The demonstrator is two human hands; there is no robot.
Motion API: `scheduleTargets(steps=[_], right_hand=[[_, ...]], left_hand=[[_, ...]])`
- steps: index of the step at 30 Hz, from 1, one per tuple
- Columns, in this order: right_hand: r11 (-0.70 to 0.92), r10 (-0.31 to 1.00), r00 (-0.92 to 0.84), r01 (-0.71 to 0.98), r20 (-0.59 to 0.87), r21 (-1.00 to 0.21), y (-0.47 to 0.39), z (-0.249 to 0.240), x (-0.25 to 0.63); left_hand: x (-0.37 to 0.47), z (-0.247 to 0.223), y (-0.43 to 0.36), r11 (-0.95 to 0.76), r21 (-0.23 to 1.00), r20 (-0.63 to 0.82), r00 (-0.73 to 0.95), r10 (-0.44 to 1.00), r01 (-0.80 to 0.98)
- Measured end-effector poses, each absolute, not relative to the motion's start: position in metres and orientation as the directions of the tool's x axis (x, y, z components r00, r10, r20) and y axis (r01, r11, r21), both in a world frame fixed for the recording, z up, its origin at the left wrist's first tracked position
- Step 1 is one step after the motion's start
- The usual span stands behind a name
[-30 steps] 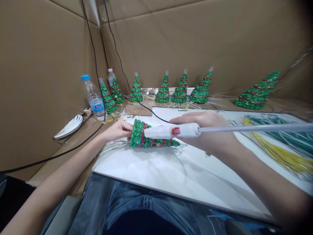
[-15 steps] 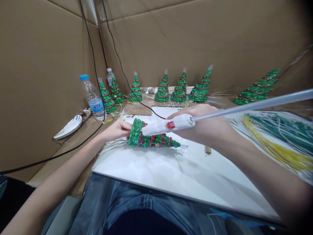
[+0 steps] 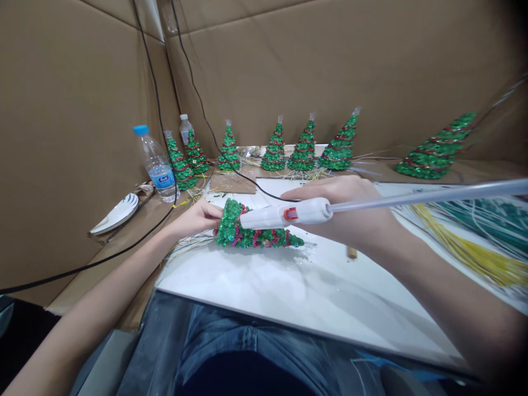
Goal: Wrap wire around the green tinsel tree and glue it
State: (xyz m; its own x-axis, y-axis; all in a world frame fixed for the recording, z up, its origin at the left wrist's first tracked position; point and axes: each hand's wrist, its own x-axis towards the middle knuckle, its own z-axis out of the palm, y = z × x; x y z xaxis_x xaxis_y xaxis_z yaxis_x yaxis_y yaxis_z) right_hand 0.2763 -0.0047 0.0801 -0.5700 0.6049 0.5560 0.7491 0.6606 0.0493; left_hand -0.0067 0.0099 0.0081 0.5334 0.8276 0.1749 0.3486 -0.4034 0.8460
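A small green tinsel Christmas tree (image 3: pixel 230 231) lies on its side above the white board, tip to the right, with red garland wound round it. My left hand (image 3: pixel 201 217) is closed on its base end, fingertips partly hidden behind the tree. A white hot glue gun (image 3: pixel 268 216) with a red switch is gripped in my right hand (image 3: pixel 348 195), whose fingers are mostly hidden. Its front end overlaps the tree near the base; whether they touch I cannot tell. From the gun's rear a long translucent glue stick (image 3: pixel 412 199) runs off to the right.
Several finished-looking trees (image 3: pixel 304 148) stand along the cardboard wall (image 3: pixel 289 66). A water bottle (image 3: pixel 161 175) and a broken plate (image 3: pixel 117 213) are at left. Yellow strands (image 3: pixel 474 245) and green strands (image 3: pixel 490 220) lie at right. A black cable (image 3: pixel 124 254) crosses the left side.
The rear of the glue gun has dipped slightly and shifted a little right, and the glue stick lies lower. My left hand and the held tree stay almost still.
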Motion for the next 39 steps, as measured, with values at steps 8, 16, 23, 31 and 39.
scheduleTargets(steps=[8,16,23,31,39], right_hand=[[0.622,0.645,-0.591,0.774,0.483,0.117,-0.005,0.082,0.278],[0.635,0.575,-0.57,0.763,0.587,0.12,0.006,0.071,0.284],[0.616,0.616,-0.551,0.782,0.563,0.091,0.003,0.074,0.283],[0.62,0.621,-0.567,0.778,0.541,0.103,0.001,0.076,0.282],[0.653,0.563,-0.587,0.748,0.582,0.123,0.001,0.073,0.285]], left_hand=[[-0.007,0.008,0.01,-0.421,0.828,0.179,0.537,0.825,0.371],[-0.005,0.013,0.007,-0.399,0.836,0.162,0.525,0.836,0.377],[-0.005,0.014,0.007,-0.408,0.83,0.181,0.508,0.842,0.381],[-0.003,0.016,0.005,-0.426,0.817,0.182,0.528,0.83,0.388],[-0.003,0.015,0.005,-0.433,0.821,0.185,0.544,0.818,0.372]])
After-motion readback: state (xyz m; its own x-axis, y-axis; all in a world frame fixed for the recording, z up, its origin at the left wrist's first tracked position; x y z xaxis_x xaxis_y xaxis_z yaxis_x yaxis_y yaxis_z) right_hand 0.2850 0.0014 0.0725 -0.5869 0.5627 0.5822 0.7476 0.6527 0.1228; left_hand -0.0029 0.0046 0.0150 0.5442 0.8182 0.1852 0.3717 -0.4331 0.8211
